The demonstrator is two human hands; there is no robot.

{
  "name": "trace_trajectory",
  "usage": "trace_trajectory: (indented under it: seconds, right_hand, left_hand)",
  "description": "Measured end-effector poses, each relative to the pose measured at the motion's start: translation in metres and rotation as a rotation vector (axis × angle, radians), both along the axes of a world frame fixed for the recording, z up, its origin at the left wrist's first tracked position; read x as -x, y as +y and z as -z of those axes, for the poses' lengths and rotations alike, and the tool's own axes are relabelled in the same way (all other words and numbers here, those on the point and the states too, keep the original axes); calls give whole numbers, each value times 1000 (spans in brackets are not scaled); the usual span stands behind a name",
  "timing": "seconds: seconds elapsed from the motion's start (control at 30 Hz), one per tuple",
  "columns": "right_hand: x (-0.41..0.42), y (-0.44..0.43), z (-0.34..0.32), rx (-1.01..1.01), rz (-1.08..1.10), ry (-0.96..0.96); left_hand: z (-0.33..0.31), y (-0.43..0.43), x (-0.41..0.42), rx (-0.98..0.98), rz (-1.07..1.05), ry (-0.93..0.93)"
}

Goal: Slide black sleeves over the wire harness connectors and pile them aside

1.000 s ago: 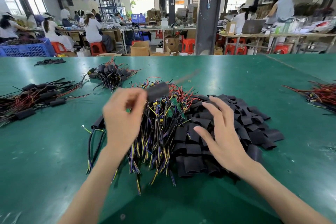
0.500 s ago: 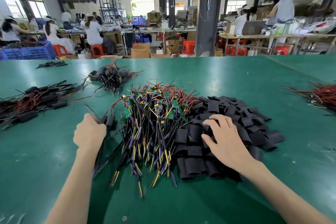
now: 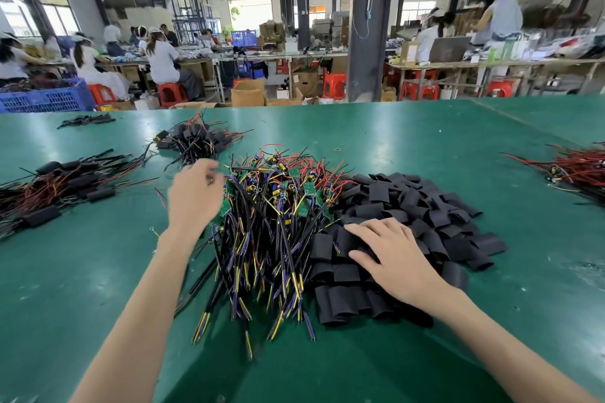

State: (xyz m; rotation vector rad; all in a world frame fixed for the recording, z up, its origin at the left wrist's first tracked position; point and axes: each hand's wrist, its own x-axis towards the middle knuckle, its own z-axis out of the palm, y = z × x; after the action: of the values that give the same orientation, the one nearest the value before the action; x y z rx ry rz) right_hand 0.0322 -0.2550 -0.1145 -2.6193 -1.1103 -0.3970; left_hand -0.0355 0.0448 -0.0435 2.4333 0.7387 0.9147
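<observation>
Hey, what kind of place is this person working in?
Most likely an electronics assembly factory floor: a large green table heaped with wire harnesses and black sleeves, and other workers seated on red stools at long benches behind.

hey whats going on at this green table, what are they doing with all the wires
A person is sleeving wire harnesses at a green worktable. Their right hand rests on the heap of flat black sleeves, fingers spread. Their left hand, blurred and apparently empty, reaches over the tangled heap of multicoloured wire harnesses with small green boards. Two piles of sleeved harnesses lie to the left.
</observation>
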Motion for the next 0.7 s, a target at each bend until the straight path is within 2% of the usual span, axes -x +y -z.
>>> trace_trajectory:
  seconds: [0.07,0.1,0.2,0.27,0.37,0.47,0.53,0.6,0.7]
  right_hand:
    - [1,1,0,2,-17,-4]
    - [2,1,0,-6,-21,-3]
    - [4,1,0,-41,-37,1]
    - [5,1,0,-78,-58,3]
    - [5,1,-2,-178,-104,46]
    - [6,2,-6,-322,-129,173]
    - [5,2,-8,-354,-137,184]
    - [4,2,-8,-351,-148,167]
    - [3,1,-8,-356,-153,163]
  left_hand:
    - [-10,-11,-25,57,150,48]
    - [-11,-16,-36,24,176,135]
    - [-9,-24,-59,-195,114,369]
    - [-12,-24,-63,-250,88,379]
    - [-17,-22,-65,-251,221,315]
    - [-18,-21,-62,-207,334,255]
    - [-18,-21,-60,-225,317,112]
    - [-20,-21,-57,-195,276,-114]
    - [-33,-18,-52,-33,302,-367]
